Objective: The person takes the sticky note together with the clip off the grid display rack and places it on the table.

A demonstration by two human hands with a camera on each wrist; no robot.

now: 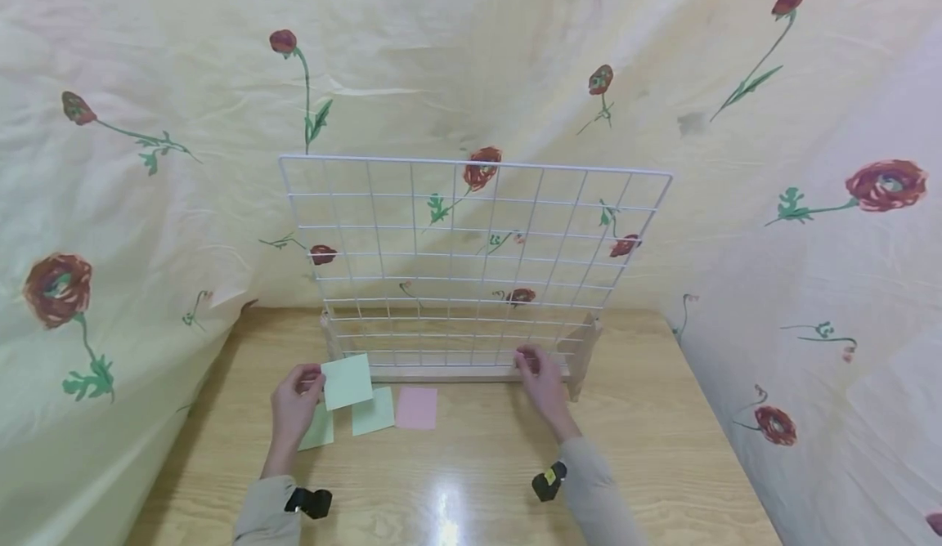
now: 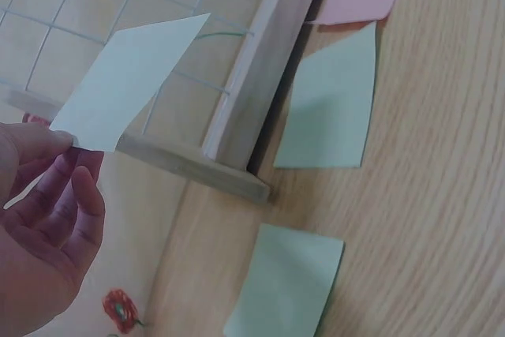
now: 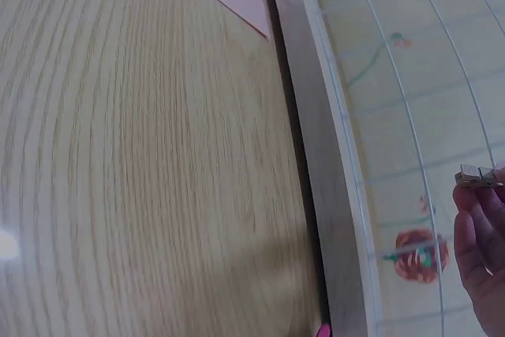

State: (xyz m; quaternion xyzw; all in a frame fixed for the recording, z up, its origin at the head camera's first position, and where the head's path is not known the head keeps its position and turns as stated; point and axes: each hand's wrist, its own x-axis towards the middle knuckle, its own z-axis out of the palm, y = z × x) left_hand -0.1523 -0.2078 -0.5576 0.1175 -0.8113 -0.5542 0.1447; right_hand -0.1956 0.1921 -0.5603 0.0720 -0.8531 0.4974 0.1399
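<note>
My left hand (image 1: pixel 296 407) pinches a pale green paper note (image 1: pixel 347 382) by its edge between thumb and fingers. In the left wrist view that note (image 2: pixel 130 84) is held up in front of the wire grid, tilted. My right hand (image 1: pixel 543 382) is at the lower right of the white wire grid (image 1: pixel 471 278). Its fingertips pinch a small clothespin (image 3: pixel 473 175), seen at the right edge of the right wrist view and partly hidden by the fingers. Two more green notes (image 2: pixel 327 108) and a pink note (image 1: pixel 416 409) lie on the table before the grid.
The grid leans back in a wooden stand (image 1: pixel 449 373) with side feet, on a wood-grain table (image 1: pixel 471 481). Flower-printed cloth (image 1: pixel 412 55) hangs behind and at both sides. A small pink object (image 3: pixel 323 330) shows beside the stand's base in the right wrist view.
</note>
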